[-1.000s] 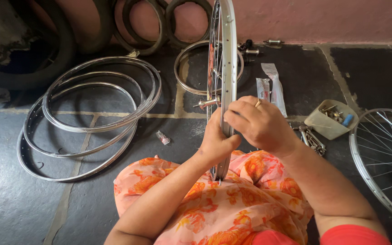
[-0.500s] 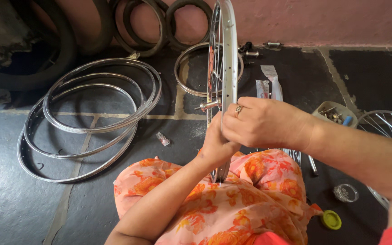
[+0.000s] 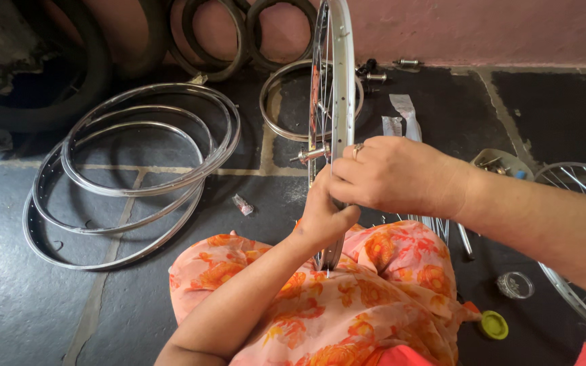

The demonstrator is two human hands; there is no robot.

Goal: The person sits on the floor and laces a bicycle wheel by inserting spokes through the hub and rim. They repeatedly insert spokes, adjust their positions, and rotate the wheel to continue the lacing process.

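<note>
Gripping the upright spoked wheel (image 3: 337, 102) at its 6 o'clock rim: left hand (image 3: 323, 220) closed around it; right hand (image 3: 395, 176) clasped over it; bare rims (image 3: 130, 176) lying at 9 o'clock.

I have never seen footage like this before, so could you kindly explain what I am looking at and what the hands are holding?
The picture comes from a camera worn on a person's head, looking down at their own two bare hands. The person sits on a dark stone floor, with orange flowered cloth over the lap. Both hands hold an upright spoked bicycle wheel seen edge-on: the left hand grips its rim from below, the right hand, wearing a ring, closes over it above. On the floor lie bare metal rims, a second spoked wheel, a small glass jar and a yellow-green lid. Tyres lean against the pink wall.
</note>
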